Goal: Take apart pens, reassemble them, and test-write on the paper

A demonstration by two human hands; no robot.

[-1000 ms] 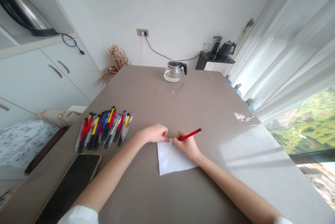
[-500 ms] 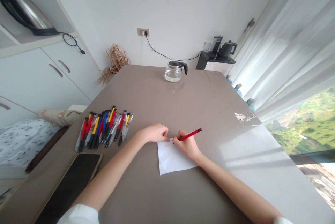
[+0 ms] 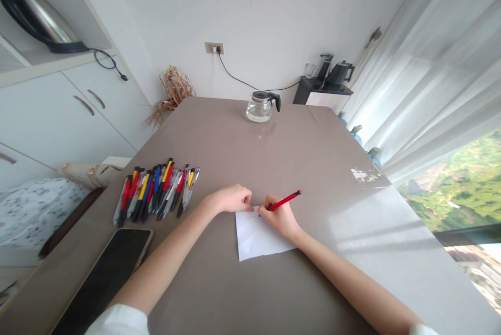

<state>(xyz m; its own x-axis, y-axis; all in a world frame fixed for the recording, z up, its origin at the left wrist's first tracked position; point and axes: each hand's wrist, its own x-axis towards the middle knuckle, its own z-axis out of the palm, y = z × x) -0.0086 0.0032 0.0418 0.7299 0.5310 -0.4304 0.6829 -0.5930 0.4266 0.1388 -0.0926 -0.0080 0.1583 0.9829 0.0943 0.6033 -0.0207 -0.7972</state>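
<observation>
Right hand [image 3: 279,216] gripping a red pen [image 3: 285,200], tip down on a white paper sheet [image 3: 258,237], left hand [image 3: 230,200] pinning the sheet's far edge, row of coloured pens [image 3: 156,189] to the left, dark phone [image 3: 104,277] nearer, glass jug [image 3: 261,106] far across the grey table [image 3: 313,168]

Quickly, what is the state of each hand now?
Left hand: fingers curled, tips on the white paper's top edge; grip cannot be told.
Right hand: closed on the red pen, tip at the paper.
</observation>
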